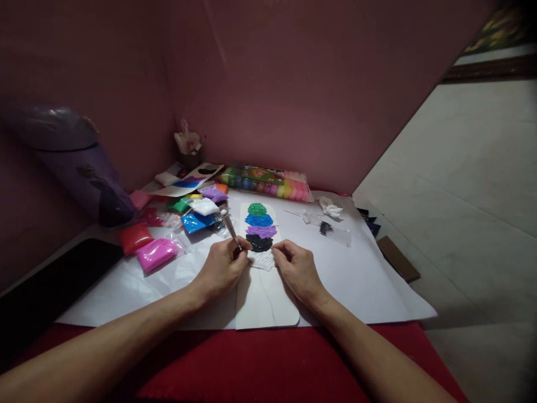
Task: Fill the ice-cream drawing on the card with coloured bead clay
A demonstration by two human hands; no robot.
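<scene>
Head view: pink walls [272,84] stand behind my red tabletop [235,364], and white paper [356,285] spreads over it. Between my hands lies a pale card [255,302] bearing five ridged bands [259,243], green, blue, purple, black and white; below, only a thin line [268,296] marks it, so I judge that part undone. My left hand [222,267] grips a slim tool [229,226]; my right hand's [297,268] fingers curl at the white band [262,260], whether pinching it I cannot tell

left: 1 purple cylinder [84,168], 1 black slab [62,274] | right: 1 brown board [397,258]
</scene>
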